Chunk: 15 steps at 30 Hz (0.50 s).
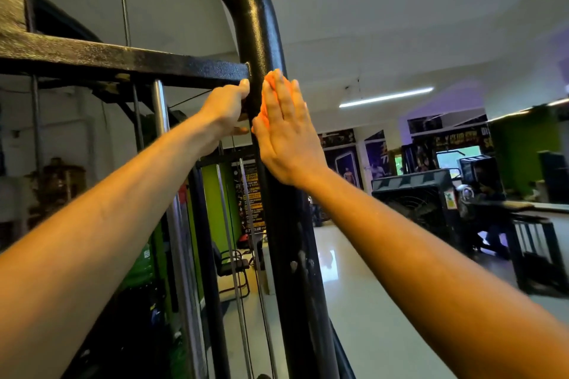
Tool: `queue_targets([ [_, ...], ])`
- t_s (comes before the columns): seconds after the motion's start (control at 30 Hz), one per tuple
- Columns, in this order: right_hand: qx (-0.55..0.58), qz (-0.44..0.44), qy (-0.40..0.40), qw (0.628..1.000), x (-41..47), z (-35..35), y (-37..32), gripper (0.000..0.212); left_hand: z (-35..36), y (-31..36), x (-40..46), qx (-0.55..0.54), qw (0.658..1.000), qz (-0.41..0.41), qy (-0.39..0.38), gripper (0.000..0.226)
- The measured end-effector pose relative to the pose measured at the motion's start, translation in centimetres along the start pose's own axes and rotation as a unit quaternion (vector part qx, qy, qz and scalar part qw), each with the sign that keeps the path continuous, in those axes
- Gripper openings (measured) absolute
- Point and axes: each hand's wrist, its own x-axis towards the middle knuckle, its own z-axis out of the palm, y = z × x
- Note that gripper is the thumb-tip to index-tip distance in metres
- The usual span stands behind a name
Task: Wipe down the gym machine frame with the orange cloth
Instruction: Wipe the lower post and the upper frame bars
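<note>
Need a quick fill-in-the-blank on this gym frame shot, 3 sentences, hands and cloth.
1. The right hand presses the orange cloth against the black upright ____ of the gym machine frame.
2. The fingers of the right hand are ____, not curled.
3. The left hand grips the frame just below the horizontal ____.

Missing words: tube; straight; crossbar

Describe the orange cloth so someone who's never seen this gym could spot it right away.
Find the thick black upright tube of the gym machine frame. The right hand presses flat against it below its bend. The orange cloth peeks out beneath those fingers, the only bright orange there.
</note>
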Motion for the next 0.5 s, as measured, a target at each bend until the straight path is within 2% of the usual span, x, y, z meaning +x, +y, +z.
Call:
queue_targets([
  [0.2, 0.003, -0.034, 0.001, 0.999, -10.2, 1.4, 0.4, 0.073, 0.9, -2.7, -1.4, -0.056, 0.997, -0.014, -0.046, 0.034],
  [0.37, 0.002, -0.056, -0.016, 0.998, -5.9, 0.5, 1.4, 0.072, 1.5, -3.1, -1.7, -0.06, 0.998, -0.029, -0.019, 0.027],
  [0.5, 0.033, -0.043, 0.006, 0.999, -4.8, 1.0, 1.6, 0.072, 2.2, -3.3, -2.1, -0.049, 0.998, -0.037, -0.005, 0.028],
])
